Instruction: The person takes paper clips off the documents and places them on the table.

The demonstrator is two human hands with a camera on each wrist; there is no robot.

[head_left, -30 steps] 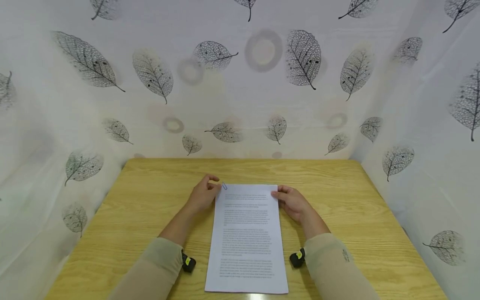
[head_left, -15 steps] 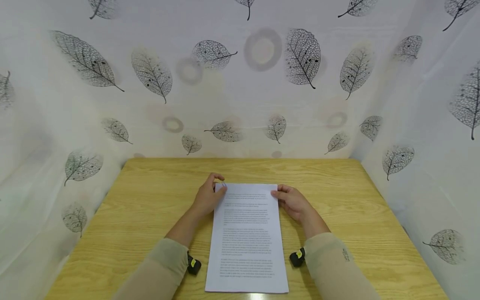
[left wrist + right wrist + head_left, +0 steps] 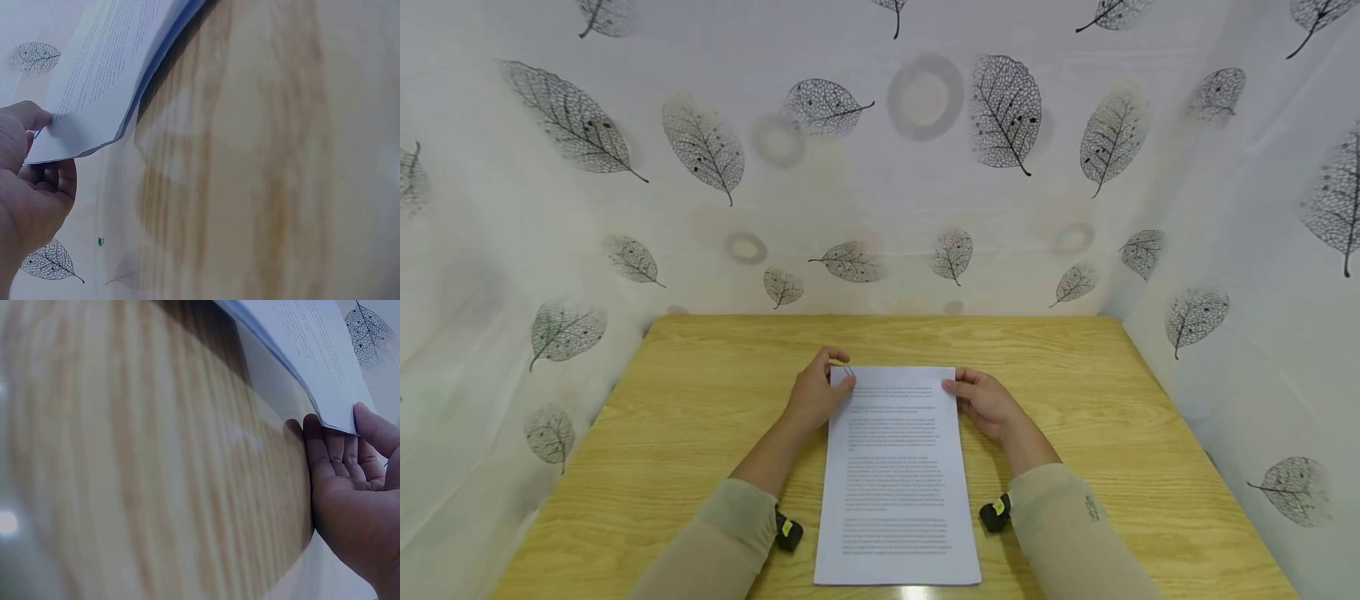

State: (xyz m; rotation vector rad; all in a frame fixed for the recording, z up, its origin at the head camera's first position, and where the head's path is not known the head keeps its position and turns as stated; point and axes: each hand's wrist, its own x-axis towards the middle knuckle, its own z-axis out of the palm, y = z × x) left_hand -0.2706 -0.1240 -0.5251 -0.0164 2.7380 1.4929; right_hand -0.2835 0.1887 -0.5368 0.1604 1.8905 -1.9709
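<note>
A stack of printed paper sheets (image 3: 895, 483) lies lengthwise before me. At its top left corner, a small paper clip (image 3: 847, 369) sits on the edge. My left hand (image 3: 811, 398) pinches that corner, thumb on the printed face and the other fingers beneath; the left wrist view shows the sheets (image 3: 103, 94) between them. On the opposite top corner, my right hand (image 3: 992, 410) grips the stack, its thumb (image 3: 370, 422) on top and the fingers curled under the paper. In both wrist views the layered edges of the stack show, a gap from the table beneath them.
The stack is over a wood-grain table (image 3: 700, 400). White curtain (image 3: 865, 192) with leaf prints hangs at the back and both sides. Black wrist devices, such as the one at the left sleeve (image 3: 788, 532), stand beside the paper.
My left hand has moved slightly right, and its thumb has come over the corner of the sheets by the paper clip. The stack's near end has shifted a little right. The right hand stays put.
</note>
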